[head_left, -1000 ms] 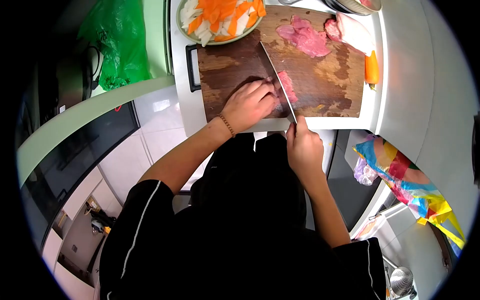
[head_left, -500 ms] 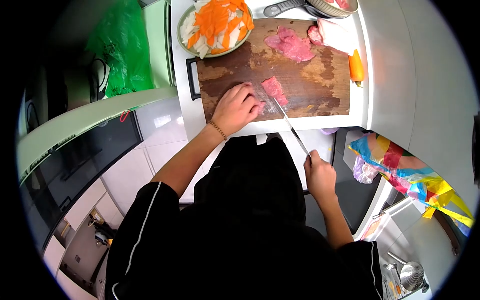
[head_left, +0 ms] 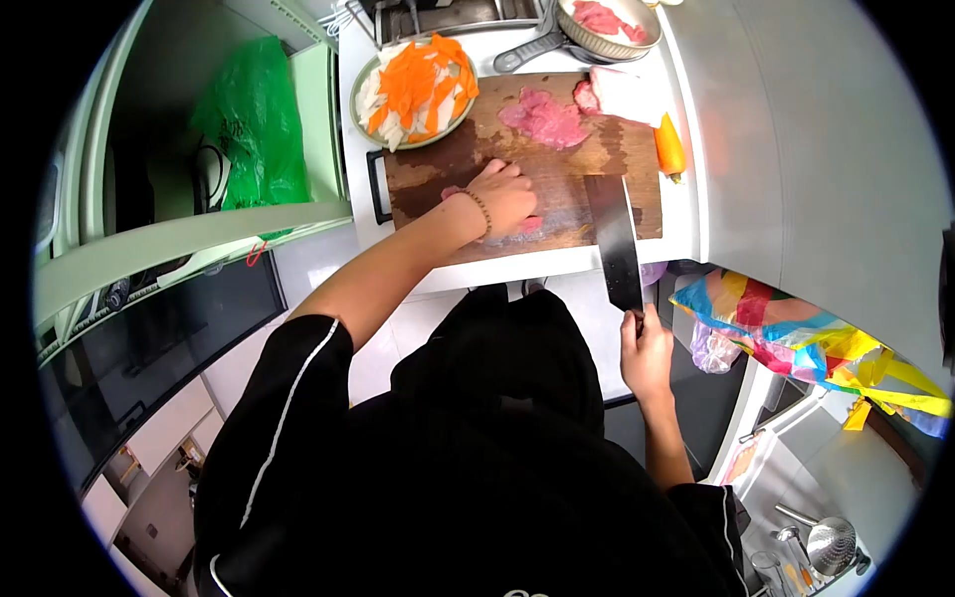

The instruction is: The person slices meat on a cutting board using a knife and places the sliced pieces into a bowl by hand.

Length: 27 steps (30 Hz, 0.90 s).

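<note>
Left hand [head_left: 505, 197]: bent over small raw pink meat pieces [head_left: 530, 225] on the brown wooden chopping board [head_left: 562, 177], fingers close together — cannot tell whether pinching any.
Right hand [head_left: 646, 348]: wrapped tight around the handle of the broad steel cleaver [head_left: 615, 239], with blade well apart from those pieces.
Green-rimmed oval bowl [head_left: 423, 144]: heaped with orange strips and white slices — looking finished.
Pale-rimmed round dish [head_left: 639, 48]: holding pink meat [head_left: 602, 18], seemingly part done.
Flat pink raw meat [head_left: 545, 117]: lying beyond the left hand, apparently left over for cutting.
White-skinned meat chunk [head_left: 629, 97]: resting at the far right corner, mostly uncut.
Tapered orange carrot [head_left: 670, 147]: just beside the board, seemingly whole.
</note>
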{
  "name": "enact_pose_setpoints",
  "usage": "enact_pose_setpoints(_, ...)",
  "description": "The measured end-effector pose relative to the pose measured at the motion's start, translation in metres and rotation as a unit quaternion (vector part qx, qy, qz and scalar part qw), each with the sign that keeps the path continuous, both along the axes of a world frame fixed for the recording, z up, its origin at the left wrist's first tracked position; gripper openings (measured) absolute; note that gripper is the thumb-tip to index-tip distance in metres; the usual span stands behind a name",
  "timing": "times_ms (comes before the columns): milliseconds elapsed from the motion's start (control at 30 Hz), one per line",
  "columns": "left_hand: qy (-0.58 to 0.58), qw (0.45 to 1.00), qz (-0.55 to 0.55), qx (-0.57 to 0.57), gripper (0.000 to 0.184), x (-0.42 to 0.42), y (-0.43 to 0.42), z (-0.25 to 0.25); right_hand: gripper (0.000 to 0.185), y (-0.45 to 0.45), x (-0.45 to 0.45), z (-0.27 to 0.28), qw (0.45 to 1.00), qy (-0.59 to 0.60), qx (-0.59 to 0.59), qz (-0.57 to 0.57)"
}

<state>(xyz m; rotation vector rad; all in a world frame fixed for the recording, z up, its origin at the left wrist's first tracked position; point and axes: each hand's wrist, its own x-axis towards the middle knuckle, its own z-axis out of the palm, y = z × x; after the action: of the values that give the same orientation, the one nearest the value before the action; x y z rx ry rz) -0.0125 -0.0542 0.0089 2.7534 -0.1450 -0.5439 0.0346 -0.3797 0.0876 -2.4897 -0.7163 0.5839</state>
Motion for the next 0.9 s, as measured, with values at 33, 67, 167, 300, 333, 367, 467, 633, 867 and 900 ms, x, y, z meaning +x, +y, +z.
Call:
enact_pose_setpoints(33,0.027,1.0,0.007,-0.002,0.014,-0.003,0.001,0.008,0.016,-0.002,0.0,-0.004,1.0,0.005,0.01,-0.005)
enact_pose_setpoints(67,-0.088,0.994,0.001,-0.064,0.016,-0.007,0.003,-0.011,0.015,-0.002,0.0,-0.007,1.0,0.009,0.018,-0.005)
enact_pose_setpoints(167,0.045,0.891,0.198,-0.406,0.028,0.01,-0.005,-0.017,0.015,-0.001,0.003,-0.01,0.999,0.034,0.032,-0.01)
enact_pose_setpoints(300,0.045,0.681,0.371,-0.63,0.027,0.014,-0.024,-0.024,0.017,0.005,0.016,-0.015,0.996,0.07,0.047,-0.015)
enact_pose_setpoints(333,0.038,0.69,0.404,-0.599,0.027,0.014,-0.027,-0.025,0.018,0.007,0.02,-0.017,0.996,0.075,0.048,-0.015)
enact_pose_setpoints(367,0.037,0.716,0.422,-0.555,0.027,0.012,-0.028,-0.027,0.018,0.009,0.023,-0.02,0.995,0.08,0.049,-0.014)
enact_pose_setpoints(467,-0.034,0.828,0.426,-0.362,0.031,0.0,-0.032,-0.021,0.02,0.012,0.031,-0.026,0.995,0.089,0.038,-0.009)
enact_pose_setpoints(633,-0.091,0.921,0.346,-0.153,0.035,-0.02,-0.024,-0.014,0.018,0.011,0.031,-0.033,0.995,0.088,0.04,0.005)
enact_pose_setpoints(867,-0.306,0.884,0.352,-0.021,0.02,-0.028,-0.076,-0.036,0.016,0.014,0.028,-0.038,0.996,0.082,0.019,0.024)
enact_pose_setpoints(900,-0.286,0.876,0.375,-0.104,0.018,-0.025,-0.077,-0.039,0.016,0.013,0.028,-0.039,0.996,0.082,0.025,0.021)
